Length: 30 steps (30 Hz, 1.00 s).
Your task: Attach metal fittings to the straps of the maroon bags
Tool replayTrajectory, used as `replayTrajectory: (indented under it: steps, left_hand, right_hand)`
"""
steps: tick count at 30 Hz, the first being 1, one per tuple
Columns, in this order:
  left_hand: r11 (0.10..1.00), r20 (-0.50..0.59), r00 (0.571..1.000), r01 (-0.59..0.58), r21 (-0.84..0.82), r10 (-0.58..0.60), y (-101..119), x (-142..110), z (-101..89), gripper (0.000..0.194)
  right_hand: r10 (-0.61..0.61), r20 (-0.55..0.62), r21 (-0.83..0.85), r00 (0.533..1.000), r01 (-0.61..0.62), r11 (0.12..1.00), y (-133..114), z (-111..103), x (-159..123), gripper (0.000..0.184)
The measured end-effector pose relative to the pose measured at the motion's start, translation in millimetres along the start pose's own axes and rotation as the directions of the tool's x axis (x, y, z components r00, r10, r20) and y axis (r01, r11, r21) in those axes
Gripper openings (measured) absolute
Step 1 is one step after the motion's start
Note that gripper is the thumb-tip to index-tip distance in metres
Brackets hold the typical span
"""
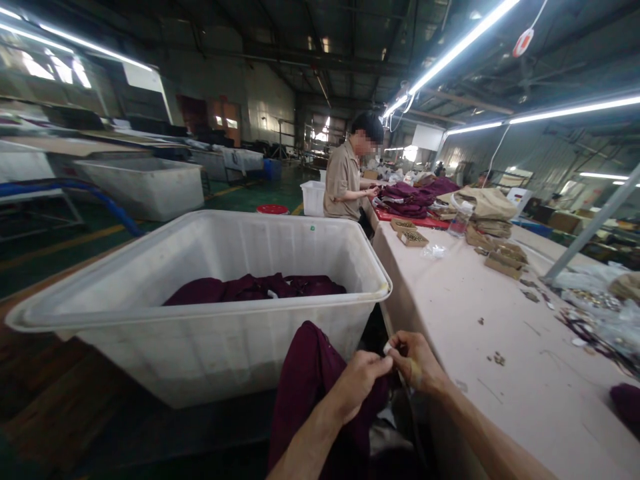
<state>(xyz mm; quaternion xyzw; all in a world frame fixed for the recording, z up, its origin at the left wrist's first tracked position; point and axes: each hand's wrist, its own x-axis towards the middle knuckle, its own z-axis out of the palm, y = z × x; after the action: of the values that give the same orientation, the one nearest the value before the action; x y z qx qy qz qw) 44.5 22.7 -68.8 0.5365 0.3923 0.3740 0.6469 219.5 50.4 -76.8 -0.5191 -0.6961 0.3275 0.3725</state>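
Low in the frame's centre, your left hand [361,380] and right hand [417,363] are both pinching a small white tag [387,347] on the maroon garment [310,387]; next, you're needing a steady grip beside the tabletop [500,320]

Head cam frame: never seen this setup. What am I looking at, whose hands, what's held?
There is no machine here: one camera sits on a person's head and looks forward and down, so the two bare arms at the bottom are the wearer's own. The left hand and right hand meet and pinch a small white piece, too small to identify, over a dark maroon garment on the lap. Left of them stands a big white plastic tub holding more maroon cloth. To the right runs a long pale table with small boxes, scattered bits and stacked garments. Further along it, a co-worker stands at work.
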Motion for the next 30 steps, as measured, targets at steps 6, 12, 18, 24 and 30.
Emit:
replayTrajectory:
  steps: [6, 12, 18, 24, 30]
  left_hand:
    - [0.674, -0.031, 0.971, -0.143, 0.725, 0.238, 2.8, -14.1, 3.5, 0.024]
    - [0.763, -0.112, 0.977, -0.067, 0.643, 0.181, 6.7, -5.6, -3.1, 0.012]
    - [0.888, -0.142, 0.98, -0.062, 0.455, 0.141, -6.5, 13.8, -14.3, 0.017]
    - [0.92, -0.156, 0.975, -0.09, 0.381, 0.16, -17.9, 22.2, -16.8, 0.018]
    - [0.962, -0.174, 0.975, -0.09, 0.256, 0.138, -8.9, 22.7, -16.7, 0.031]
  right_hand:
    - [0.019, -0.14, -0.026, 0.99, -0.023, 0.999, 6.2, -3.5, 9.2, 0.028]
    - [0.006, -0.278, -0.138, 0.961, -0.046, 0.989, 25.3, -72.8, 26.7, 0.029]
    - [0.103, -0.291, -0.324, 0.951, -0.2, 0.925, 79.6, -156.7, 19.1, 0.022]
    - [0.185, -0.185, -0.414, 0.965, -0.248, 0.876, 107.9, -169.9, 15.7, 0.029]
    - [0.276, -0.238, -0.49, 0.931, -0.36, 0.794, 114.1, -178.7, 15.9, 0.036]
